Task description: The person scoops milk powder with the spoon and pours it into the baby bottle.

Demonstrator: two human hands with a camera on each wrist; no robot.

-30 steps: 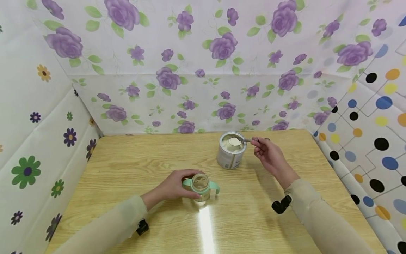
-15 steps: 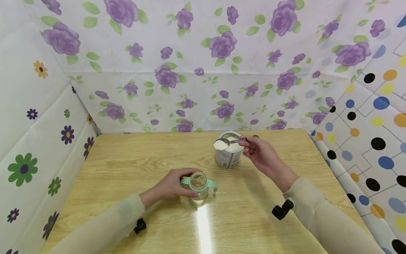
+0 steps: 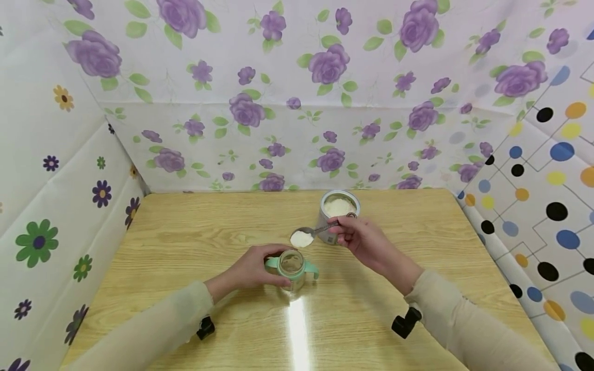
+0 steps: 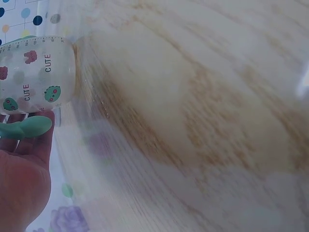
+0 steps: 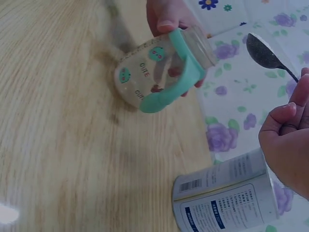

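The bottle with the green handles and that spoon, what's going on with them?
A person is using both hands. The left hand holds the bottle upright on the table, its top open. The right hand holds a spoon with a heap of white powder on it. In the head view, the spoon shows just beyond the bottle's mouth, and its powder hasn't been tipped in yet. An open tin stands behind, with similar powder inside.

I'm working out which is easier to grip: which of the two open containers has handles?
The clear bottle held in the left hand. Its mint-green handles set it apart from the powder can, which shows none.
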